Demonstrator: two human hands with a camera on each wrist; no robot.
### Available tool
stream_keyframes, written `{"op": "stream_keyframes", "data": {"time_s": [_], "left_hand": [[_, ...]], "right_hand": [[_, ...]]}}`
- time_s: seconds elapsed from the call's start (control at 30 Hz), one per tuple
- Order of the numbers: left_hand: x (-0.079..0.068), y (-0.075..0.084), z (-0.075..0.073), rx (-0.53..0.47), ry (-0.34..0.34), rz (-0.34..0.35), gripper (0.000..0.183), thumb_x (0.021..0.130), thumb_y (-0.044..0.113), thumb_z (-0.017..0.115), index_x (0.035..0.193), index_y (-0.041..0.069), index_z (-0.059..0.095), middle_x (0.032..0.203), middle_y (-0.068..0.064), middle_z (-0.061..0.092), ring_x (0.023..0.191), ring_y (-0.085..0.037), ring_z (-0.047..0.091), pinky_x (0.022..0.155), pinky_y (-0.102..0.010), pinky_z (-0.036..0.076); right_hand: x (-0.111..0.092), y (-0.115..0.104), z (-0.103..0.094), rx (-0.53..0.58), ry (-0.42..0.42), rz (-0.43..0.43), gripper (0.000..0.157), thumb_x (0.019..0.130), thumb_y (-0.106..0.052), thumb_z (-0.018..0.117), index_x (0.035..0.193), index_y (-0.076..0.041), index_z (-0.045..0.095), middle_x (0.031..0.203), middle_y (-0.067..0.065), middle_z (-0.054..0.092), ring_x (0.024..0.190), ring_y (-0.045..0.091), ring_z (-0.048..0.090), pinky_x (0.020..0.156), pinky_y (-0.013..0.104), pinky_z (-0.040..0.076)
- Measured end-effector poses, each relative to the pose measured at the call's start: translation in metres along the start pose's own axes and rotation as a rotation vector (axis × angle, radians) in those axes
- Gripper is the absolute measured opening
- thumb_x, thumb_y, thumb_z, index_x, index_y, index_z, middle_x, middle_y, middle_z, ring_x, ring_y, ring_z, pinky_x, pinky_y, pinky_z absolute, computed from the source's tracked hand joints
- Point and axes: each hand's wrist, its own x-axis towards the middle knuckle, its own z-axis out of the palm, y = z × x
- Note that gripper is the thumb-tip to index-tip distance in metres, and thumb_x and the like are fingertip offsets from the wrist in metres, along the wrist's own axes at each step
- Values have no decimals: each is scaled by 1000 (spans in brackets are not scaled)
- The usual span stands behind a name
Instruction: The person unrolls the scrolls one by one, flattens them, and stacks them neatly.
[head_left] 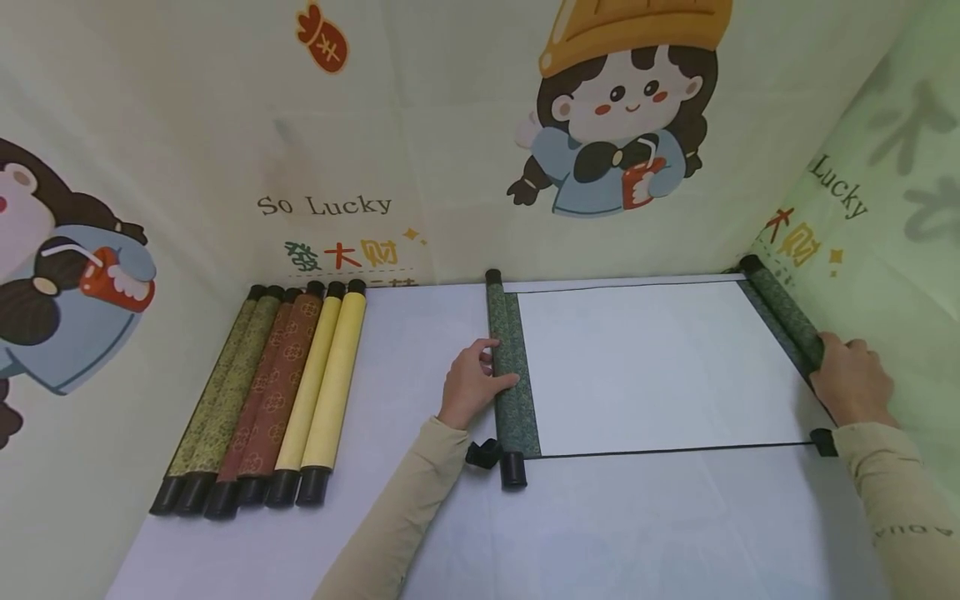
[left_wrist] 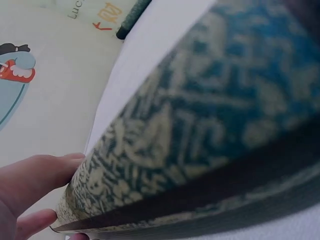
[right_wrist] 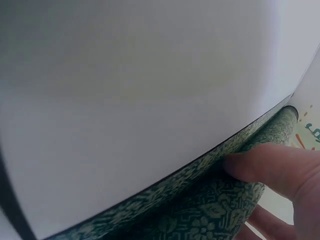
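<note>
A scroll with green patterned ends and a blank white sheet (head_left: 645,367) lies unrolled on the table. My left hand (head_left: 472,383) grips its left roller (head_left: 506,358), thumb on the green band and fingers at the outer side. The right roller (head_left: 783,304) is held by my right hand (head_left: 855,379) at the table's right side. In the left wrist view the green patterned roll (left_wrist: 150,135) fills much of the picture, thumb against it. Thumb and fingers straddle the green roll (right_wrist: 205,205) in the right wrist view.
Several rolled scrolls lie side by side at left: olive ones (head_left: 232,383), red-brown ones (head_left: 281,387) and yellow ones (head_left: 333,375), all with black end caps. A small black strap (head_left: 483,453) sits beside the left roller's near end. Printed cloth walls (head_left: 450,150) stand behind and at both sides.
</note>
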Motion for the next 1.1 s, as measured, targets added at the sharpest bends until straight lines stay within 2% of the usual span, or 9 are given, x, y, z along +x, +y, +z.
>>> {"op": "stream_keyframes", "data": {"time_s": [0.37,0.6,0.87,1.1], "left_hand": [[0,-1,-1,11,22,-8,57,80,29,82,132,14,62,111,-11,66,90,-22,58,73,-35,45],[-1,-1,-8,-2,57,-14,54,82,27,80,130,10,63,115,-15,66,102,-28,62,83,-44,49],[0,-6,-15,-37,133,-3,45,83,22,79,124,8,67,113,-14,68,101,-28,65,84,-45,51],[-2,-13,-23,-81,167,-8,41,83,18,79,121,7,68,113,-16,69,102,-30,65,86,-46,50]], "right_hand": [[-4,2,1,12,-3,8,60,86,-2,58,138,15,32,122,50,32,106,67,35,69,73,39],[-2,-8,-1,-2,14,11,64,88,-9,58,137,20,30,126,51,29,117,66,28,79,74,38],[1,-20,-1,23,47,-60,59,89,-9,60,129,25,32,123,52,29,113,66,27,78,73,37],[1,-40,2,52,53,-98,61,90,-10,61,133,25,34,125,50,30,116,65,29,83,74,36]]}}
